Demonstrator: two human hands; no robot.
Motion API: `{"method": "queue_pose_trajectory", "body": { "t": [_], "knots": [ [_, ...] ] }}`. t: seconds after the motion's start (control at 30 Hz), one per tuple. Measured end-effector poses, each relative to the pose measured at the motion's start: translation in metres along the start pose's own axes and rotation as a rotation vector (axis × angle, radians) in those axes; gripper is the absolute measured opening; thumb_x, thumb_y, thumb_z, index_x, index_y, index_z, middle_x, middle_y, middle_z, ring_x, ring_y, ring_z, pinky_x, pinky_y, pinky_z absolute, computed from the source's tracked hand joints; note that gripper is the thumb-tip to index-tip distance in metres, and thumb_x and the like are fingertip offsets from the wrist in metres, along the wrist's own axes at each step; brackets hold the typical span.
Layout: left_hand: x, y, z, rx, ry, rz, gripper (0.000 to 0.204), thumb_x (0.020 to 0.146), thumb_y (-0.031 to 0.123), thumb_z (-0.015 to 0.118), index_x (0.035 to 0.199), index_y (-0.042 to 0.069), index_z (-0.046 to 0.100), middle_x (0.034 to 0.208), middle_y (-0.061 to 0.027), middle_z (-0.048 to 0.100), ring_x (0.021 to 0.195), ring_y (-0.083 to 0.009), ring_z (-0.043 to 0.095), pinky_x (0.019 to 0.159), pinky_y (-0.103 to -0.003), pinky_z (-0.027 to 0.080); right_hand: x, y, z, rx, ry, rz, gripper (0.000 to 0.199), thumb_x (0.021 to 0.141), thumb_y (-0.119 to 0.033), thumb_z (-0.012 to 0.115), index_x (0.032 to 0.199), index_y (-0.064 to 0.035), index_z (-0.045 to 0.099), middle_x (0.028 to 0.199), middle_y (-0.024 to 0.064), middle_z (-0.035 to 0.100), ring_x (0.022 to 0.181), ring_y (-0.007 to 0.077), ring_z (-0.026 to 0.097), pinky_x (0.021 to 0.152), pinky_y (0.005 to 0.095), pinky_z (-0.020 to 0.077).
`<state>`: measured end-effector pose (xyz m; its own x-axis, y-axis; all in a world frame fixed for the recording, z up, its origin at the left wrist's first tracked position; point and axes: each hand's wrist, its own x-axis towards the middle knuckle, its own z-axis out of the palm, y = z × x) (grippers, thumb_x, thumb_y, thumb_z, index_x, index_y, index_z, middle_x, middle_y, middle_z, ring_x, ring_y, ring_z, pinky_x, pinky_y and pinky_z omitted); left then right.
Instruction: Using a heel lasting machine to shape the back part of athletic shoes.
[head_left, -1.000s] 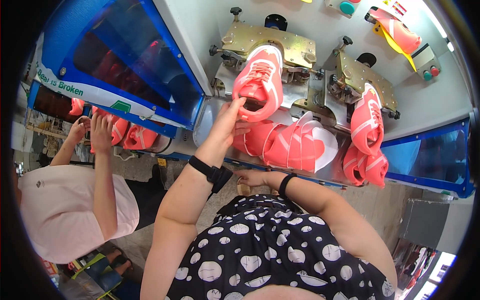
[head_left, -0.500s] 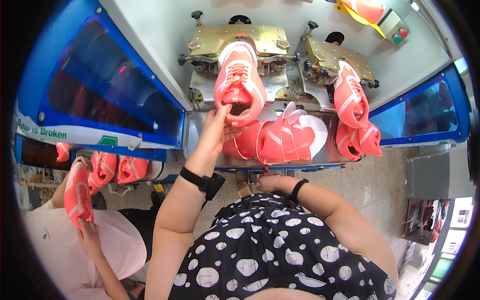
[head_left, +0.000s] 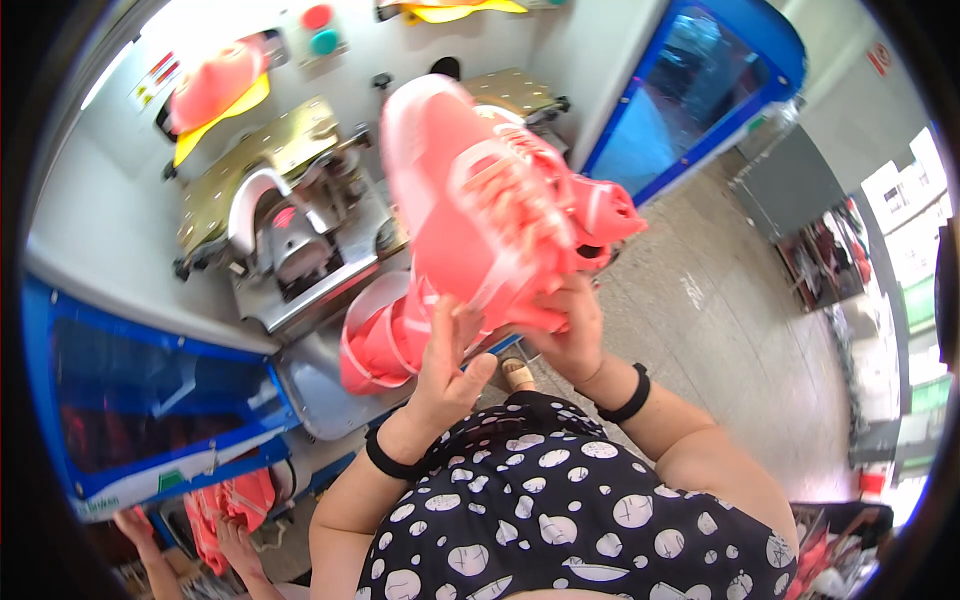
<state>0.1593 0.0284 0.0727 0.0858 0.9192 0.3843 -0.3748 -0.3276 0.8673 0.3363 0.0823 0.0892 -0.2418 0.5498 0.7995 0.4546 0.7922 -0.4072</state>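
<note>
I hold a coral-pink sneaker up in front of me with both hands, its laces facing me and its toe pointing up-left. My left hand grips its lower left side near the heel. My right hand supports it from below on the right. Each wrist wears a black band. Behind the raised shoe, more pink shoes lie on the machine's metal shelf. An empty metal shoe mould of the press machine sits at the left.
The machine has grey panels, round red and green buttons and blue-framed guards on both sides. Another person's hands hold pink shoes at the lower left. Grey concrete floor stretches to the right.
The sneaker has come off the machine's mould and is now lifted close to me in both hands. The view has swung to the right.
</note>
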Motion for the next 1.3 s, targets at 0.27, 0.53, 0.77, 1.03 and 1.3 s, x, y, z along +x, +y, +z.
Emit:
{"method": "queue_pose_trajectory", "body": {
  "t": [0.27, 0.53, 0.77, 1.03, 1.3],
  "knots": [
    [0.036, -0.027, 0.022, 0.007, -0.258, -0.377, 0.034, 0.100, 0.021, 0.050, 0.123, -0.005, 0.050, 0.123, -0.0132, 0.057, 0.118, -0.0197, 0.054, 0.106, -0.036, 0.040, 0.014, 0.111, -0.132, -0.335, 0.037, 0.543, 0.029, 0.073, -0.018, 0.081, 0.084, -0.0045, 0.057, 0.080, 0.0067, 0.056, 0.069, 0.0187, 0.058, 0.063, 0.0309, 0.0453],
    [0.039, -0.051, 0.023, 0.066, -0.017, -0.456, 0.022, 0.099, 0.016, 0.054, 0.114, -0.001, 0.057, 0.108, -0.0068, 0.063, 0.103, -0.0136, 0.059, 0.094, -0.029, 0.045, 0.009, 0.248, -0.116, -0.112, -0.388, 0.661, 0.039, 0.077, -0.033, 0.076, 0.097, -0.0039, 0.059, 0.095, 0.0139, 0.061, 0.089, 0.0301, 0.059, 0.080, 0.0369, 0.0479],
    [0.013, -0.031, -0.008, 0.160, 0.250, -0.457, 0.025, 0.101, 0.022, 0.049, 0.111, 0.002, 0.059, 0.103, -0.0078, 0.066, 0.100, -0.0158, 0.062, 0.088, -0.030, 0.049, 0.054, 0.168, -0.091, -1.080, -0.348, 0.272, 0.067, 0.070, -0.042, 0.077, 0.122, -0.0062, 0.057, 0.127, 0.0117, 0.054, 0.106, 0.0315, 0.057, 0.089, 0.0403, 0.0478],
    [-0.036, 0.002, -0.037, 0.228, 0.561, -0.363, 0.021, 0.100, 0.018, 0.051, 0.109, 0.002, 0.060, 0.100, -0.0068, 0.067, 0.093, -0.0146, 0.064, 0.086, -0.029, 0.049, 0.071, 0.191, -0.111, -1.006, -0.726, 0.624, 0.051, 0.061, -0.035, 0.083, 0.098, -0.0064, 0.064, 0.106, 0.0085, 0.060, 0.092, 0.0282, 0.064, 0.074, 0.0411, 0.0528],
    [-0.085, -0.007, -0.054, 0.188, 0.780, -0.441, 0.021, 0.100, 0.022, 0.051, 0.102, 0.004, 0.062, 0.093, -0.0041, 0.068, 0.087, -0.0112, 0.064, 0.077, -0.025, 0.049, 0.066, 0.177, -0.168, -0.029, -0.238, 0.595, 0.040, 0.080, -0.010, 0.077, 0.115, -0.0025, 0.060, 0.100, 0.0039, 0.064, 0.093, 0.0141, 0.060, 0.083, 0.0298, 0.0487]
  ]
}}
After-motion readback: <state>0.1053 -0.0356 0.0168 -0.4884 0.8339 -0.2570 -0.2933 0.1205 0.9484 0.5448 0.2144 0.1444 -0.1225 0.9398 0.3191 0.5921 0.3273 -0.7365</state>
